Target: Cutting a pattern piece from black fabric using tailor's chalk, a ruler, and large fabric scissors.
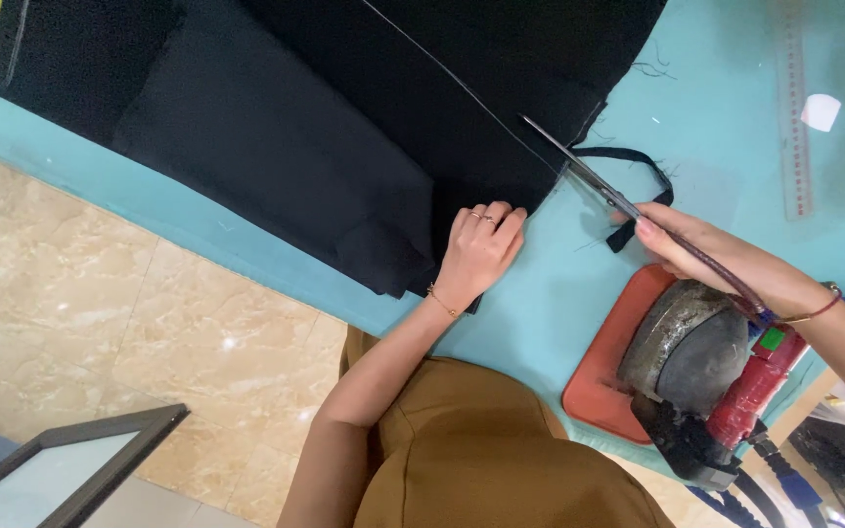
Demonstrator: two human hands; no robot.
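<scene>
Black fabric (344,127) lay folded on the teal desk (716,108); looked soft, limp, prob. best pinned flat near the cut edge. Left hand (479,249) lay flat on it, fingers together. Right hand (706,249) closed round scissors (589,176), blades parted at the fabric's edge.

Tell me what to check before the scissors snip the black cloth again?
1. Left hand flat on the black cloth, holding it down: ok.
2. Left fingers away from the blades: ok, they lie apart from them.
3. Scissors open at the cloth edge: ok.
4. Right hand gripping the scissors firmly: cannot tell, the handles are hidden.
5. Blades lined up with the chalk line: cannot tell.
6. Iron resting on its red pad, off the cloth: ok.
</scene>
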